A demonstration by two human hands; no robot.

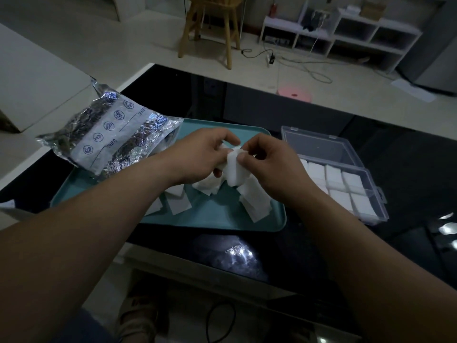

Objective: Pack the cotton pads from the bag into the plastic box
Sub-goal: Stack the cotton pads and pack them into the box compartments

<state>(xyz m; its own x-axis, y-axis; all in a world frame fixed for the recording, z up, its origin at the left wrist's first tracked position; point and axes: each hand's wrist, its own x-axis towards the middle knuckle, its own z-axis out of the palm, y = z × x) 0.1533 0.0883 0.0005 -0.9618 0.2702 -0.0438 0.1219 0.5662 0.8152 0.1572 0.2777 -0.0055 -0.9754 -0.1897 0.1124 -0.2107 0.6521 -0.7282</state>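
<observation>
Both hands hold a small stack of cotton pads above a teal tray.

The left hand curls its fingers round the stack from the left, while the right hand pinches the stack's upper edge between thumb and fingers from the right, so the two sets of fingertips nearly meet. Directly under the fingers, loose pads lie scattered on the tray. Left of the fingers, a crinkled foil bag rests partly on the tray's far corner. Right of the fingers, just beside the tray, the clear plastic box sits on the dark counter with its lid open and white pads in rows inside.
</observation>
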